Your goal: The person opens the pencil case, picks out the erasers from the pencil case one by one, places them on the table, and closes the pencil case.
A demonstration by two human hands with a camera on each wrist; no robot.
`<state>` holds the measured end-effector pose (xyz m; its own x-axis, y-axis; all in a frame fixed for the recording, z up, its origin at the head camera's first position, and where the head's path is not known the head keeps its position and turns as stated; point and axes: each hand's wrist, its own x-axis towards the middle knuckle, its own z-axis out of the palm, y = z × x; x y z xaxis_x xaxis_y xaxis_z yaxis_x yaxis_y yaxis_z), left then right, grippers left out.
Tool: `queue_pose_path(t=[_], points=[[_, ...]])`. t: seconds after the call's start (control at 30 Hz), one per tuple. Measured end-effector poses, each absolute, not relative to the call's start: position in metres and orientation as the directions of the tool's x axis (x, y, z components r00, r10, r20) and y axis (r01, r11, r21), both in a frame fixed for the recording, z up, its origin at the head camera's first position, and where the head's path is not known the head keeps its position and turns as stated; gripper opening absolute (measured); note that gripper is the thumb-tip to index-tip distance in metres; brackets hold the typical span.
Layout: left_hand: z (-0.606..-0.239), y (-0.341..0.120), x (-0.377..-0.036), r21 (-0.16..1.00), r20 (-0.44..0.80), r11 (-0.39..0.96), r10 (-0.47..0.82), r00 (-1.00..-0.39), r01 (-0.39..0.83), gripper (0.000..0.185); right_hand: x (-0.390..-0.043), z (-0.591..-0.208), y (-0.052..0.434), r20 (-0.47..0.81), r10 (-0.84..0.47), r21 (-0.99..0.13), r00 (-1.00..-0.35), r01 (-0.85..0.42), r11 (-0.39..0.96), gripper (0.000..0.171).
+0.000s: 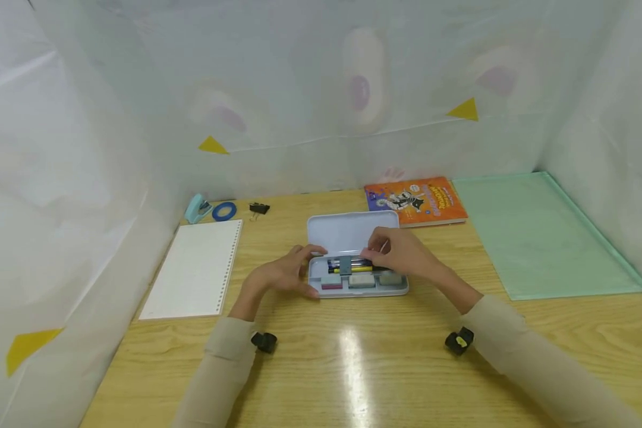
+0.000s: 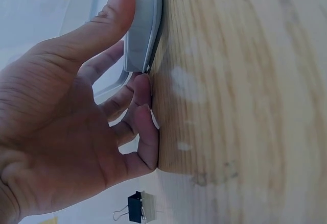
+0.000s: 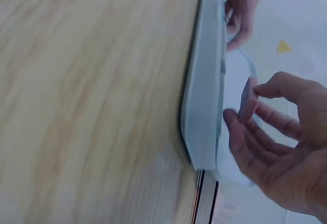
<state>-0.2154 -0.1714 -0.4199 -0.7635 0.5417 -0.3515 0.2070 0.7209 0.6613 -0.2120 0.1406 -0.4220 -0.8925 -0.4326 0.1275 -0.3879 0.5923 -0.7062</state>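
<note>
An open pale-blue pencil case (image 1: 353,233) lies mid-table, its lid folded back. Its tray holds several pens (image 1: 353,265) under a strap and three erasers (image 1: 361,280) along the front. My left hand (image 1: 286,273) grips the case's left end: in the left wrist view the thumb (image 2: 110,17) lies on the case rim (image 2: 145,25) and the fingers curl against its end. My right hand (image 1: 401,252) hovers over the tray's right half. In the right wrist view this hand (image 3: 286,152) pinches a small pinkish-grey block (image 3: 249,99) just above the case (image 3: 204,81).
White loose-leaf paper (image 1: 195,270) lies to the left. Behind it sit a light-blue punch (image 1: 198,208), a blue tape roll (image 1: 224,211) and a black binder clip (image 1: 259,208). An orange book (image 1: 417,201) and a green mat (image 1: 540,235) lie at the back right. White sheeting walls the table.
</note>
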Motion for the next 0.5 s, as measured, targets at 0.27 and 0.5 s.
queue_pose_path(t=[0.27,0.5], points=[[-0.422,-0.17,-0.215,0.665,-0.363,0.72,0.544,-0.757,0.199,0.092,-0.213,-0.418,0.19,0.051,-0.346,-0.811,-0.937,-0.241,0.533,0.027],[-0.418,-0.171,-0.215,0.66,-0.363,0.727,0.529,-0.767,0.188,0.092,-0.219,-0.42,0.225,0.012,-0.206,-0.873,-0.979,-0.11,0.476,0.035]])
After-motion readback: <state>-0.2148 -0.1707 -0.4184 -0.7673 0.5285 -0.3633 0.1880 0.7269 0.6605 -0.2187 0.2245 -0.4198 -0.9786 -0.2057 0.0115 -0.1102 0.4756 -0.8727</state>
